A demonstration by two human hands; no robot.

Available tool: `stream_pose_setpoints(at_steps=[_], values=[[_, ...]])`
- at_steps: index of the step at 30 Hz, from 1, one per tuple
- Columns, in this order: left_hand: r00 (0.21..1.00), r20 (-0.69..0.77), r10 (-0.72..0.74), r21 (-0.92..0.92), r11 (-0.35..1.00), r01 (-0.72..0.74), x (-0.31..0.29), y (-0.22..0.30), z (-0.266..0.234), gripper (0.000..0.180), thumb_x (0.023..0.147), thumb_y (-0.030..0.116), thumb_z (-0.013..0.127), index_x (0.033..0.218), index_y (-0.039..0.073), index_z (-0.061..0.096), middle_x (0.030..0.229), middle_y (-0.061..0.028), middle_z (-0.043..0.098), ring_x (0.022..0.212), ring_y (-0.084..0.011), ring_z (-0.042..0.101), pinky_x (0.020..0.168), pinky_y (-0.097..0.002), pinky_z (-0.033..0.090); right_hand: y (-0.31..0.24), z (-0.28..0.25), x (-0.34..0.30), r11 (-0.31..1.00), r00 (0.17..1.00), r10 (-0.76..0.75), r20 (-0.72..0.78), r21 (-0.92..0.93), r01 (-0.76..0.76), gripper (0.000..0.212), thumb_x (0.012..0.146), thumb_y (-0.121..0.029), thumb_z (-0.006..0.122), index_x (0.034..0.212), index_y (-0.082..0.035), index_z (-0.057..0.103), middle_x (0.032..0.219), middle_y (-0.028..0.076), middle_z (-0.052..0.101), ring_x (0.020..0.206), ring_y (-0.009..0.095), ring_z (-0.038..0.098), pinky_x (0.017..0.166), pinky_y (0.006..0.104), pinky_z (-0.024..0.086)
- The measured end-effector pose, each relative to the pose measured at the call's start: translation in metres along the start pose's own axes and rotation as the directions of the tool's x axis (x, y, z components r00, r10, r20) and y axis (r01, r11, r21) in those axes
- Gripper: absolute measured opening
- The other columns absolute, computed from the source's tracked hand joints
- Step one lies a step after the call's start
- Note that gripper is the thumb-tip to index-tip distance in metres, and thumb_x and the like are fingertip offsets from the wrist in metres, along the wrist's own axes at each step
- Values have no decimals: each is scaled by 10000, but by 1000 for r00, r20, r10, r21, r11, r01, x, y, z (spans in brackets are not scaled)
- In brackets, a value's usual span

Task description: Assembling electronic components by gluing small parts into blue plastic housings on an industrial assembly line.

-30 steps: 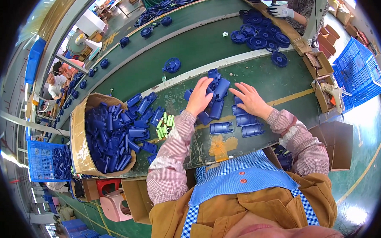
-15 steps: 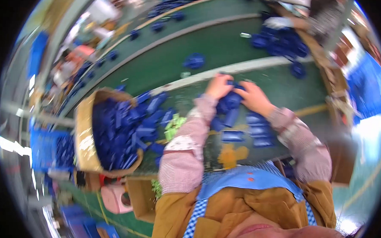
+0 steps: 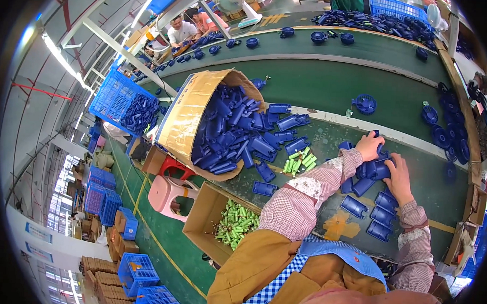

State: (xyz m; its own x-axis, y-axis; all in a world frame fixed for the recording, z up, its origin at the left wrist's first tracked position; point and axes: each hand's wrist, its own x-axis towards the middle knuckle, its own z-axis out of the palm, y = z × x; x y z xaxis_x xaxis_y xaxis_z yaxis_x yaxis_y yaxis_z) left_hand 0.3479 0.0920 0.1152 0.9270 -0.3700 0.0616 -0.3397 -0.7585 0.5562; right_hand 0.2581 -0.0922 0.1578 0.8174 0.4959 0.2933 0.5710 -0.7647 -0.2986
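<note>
At the worktop's far edge, my left hand has its fingers curled round a dark blue plastic part, mostly hidden by the fingers. Just to the right and nearer, my right hand grips a curved blue plastic shell by its right side. More blue shells lie heaped under and between both hands. Closer to me, a single blue shell lies apart, beside a short column of blue shells. Left of my left forearm sits a small pile of light green cylindrical cells.
A tipped cardboard box spills blue shells onto the worktop at left. Below it stand an open carton of green cells and a pink stool. Beyond a white rail, a green conveyor carries round blue fan parts. Other people sit far left.
The view has swung, so my hands and the worktop appear farther right and lower, and more floor shows at left. Both hands stay together over the heaped blue shells.
</note>
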Motion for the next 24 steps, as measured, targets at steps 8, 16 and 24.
stream_pose_setpoints(at_steps=[8,16,24], values=[[999,-23,-45,16,999,45,-5,4,2,559,607,123,775,1117,181,554,1189,-179,466,1006,-430,528,884,-477,455,3,-14,-15,999,999,-12,-43,46,14,614,562,5,761,1114,-69,503,1251,138,451,1134,353,456,959,426,408],[997,-21,72,105,992,-70,-9,21,-10,635,550,252,857,1116,189,575,1158,-164,534,1066,-379,522,913,-490,445,26,-23,-36,937,951,265,-157,276,-216,496,684,-115,730,1129,-23,532,1107,181,547,1065,379,519,916,411,437],[998,39,-46,101,994,42,-10,15,-12,648,600,142,750,1189,215,489,1270,-229,427,1027,-489,512,910,-497,437,33,-61,-22,794,874,473,-110,-377,-477,339,710,-241,717,972,-47,625,928,125,597,890,283,625,701,391,547]])
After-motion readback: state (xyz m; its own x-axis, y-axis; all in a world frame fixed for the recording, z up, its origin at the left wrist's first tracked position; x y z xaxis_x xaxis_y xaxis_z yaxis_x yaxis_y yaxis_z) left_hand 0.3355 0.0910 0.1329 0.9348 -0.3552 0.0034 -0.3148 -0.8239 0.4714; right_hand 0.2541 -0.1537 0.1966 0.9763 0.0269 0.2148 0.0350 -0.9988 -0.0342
